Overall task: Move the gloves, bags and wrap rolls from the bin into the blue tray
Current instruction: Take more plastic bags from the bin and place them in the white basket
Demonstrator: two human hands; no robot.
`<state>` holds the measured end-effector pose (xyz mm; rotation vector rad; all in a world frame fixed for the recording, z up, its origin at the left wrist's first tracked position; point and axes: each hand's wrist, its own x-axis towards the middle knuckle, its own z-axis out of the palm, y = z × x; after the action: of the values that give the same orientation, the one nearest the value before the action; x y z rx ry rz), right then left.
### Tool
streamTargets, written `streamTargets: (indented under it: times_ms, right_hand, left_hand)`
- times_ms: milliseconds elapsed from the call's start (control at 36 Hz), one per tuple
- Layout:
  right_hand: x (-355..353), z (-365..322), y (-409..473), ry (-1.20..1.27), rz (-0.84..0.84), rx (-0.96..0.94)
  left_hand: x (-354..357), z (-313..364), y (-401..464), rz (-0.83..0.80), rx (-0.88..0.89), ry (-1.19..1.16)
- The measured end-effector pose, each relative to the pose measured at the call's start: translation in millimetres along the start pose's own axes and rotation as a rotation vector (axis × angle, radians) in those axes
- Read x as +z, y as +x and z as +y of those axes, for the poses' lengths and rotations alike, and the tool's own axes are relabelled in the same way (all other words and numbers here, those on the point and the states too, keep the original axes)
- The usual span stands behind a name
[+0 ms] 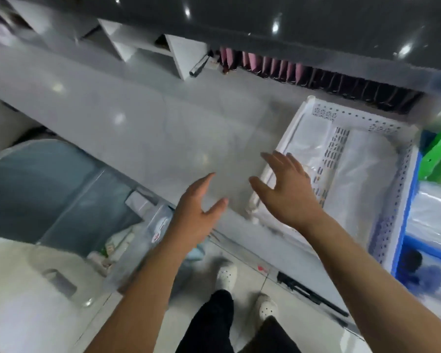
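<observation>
Grey shelf [127, 118] carries white perforated tray [354, 118], blue tray [407, 189] beside it.

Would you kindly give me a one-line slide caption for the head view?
Both open hands, left hand and right hand, reach over the counter beside a white perforated tray of clear bags.

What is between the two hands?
Nothing solid. In the head view, the left hand and right hand are both open and apart, holding nothing. Between them shows only the bare grey counter, blurred.
</observation>
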<state>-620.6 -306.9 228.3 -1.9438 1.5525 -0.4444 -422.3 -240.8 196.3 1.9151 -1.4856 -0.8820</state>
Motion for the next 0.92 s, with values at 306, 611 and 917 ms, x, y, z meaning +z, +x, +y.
streamTargets:
  times_ms: [306,611,917]
  right_hand:
    - [117.7,-118.5,-96.5,0.160,-0.345,-0.266]
    - [259.6,-180.5,-109.1,-0.175,-0.609,-0.178]
    - [324.8,-243.9,-83.8,-0.239,-0.644,-0.163]
  left_hand:
    - [-78.1,-151.8,-177.7,0.192,-0.487,0.103]
    - [-154.6,-290.5,-231.7,0.160,-0.623,0.110]
    - [-198.7,-363.0,-235.7,0.105,-0.711,0.018]
